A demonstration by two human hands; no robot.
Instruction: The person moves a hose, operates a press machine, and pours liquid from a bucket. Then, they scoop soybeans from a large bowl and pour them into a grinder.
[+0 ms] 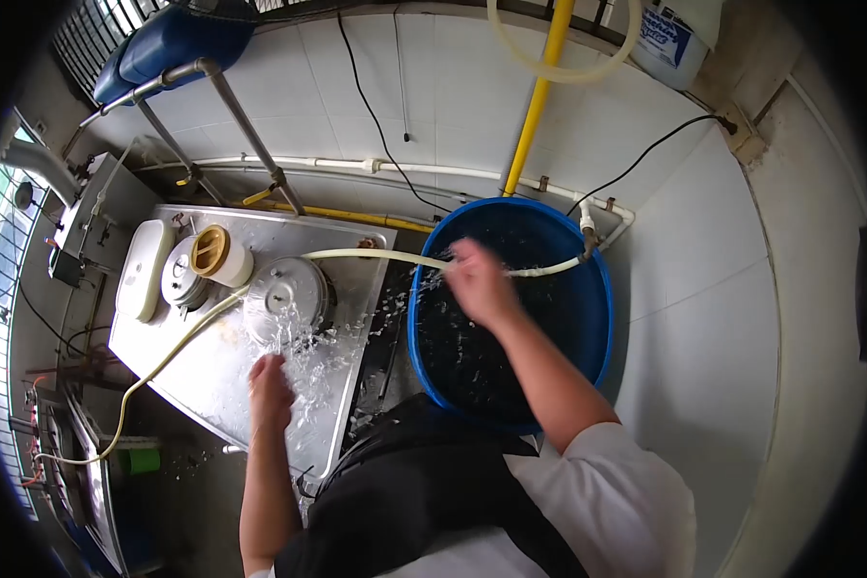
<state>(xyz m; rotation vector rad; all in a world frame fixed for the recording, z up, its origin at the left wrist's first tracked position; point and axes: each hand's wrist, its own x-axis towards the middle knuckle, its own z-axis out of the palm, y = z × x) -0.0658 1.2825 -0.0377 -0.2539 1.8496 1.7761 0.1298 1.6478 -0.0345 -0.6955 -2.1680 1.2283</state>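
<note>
My left hand (272,390) is held over the front of the metal table (212,356), its fingers curled in and nothing visible in them. Splashing water and drops fly around it, close to a round metal pot with a lid (284,297). My right hand (482,284) is smeared by motion above the large blue barrel (417,337). In this view it overlaps the pale hose (385,254) that crosses the barrel. Dark water (539,328) shows inside the barrel, and drops scatter near this hand as well.
A white container with a brown rim (212,254), a smaller metal pot (181,279) and a white plastic lid (144,270) stand on the table's far left. The hose runs from a wall tap (588,236) across to the left. Blue jugs (178,43) sit above.
</note>
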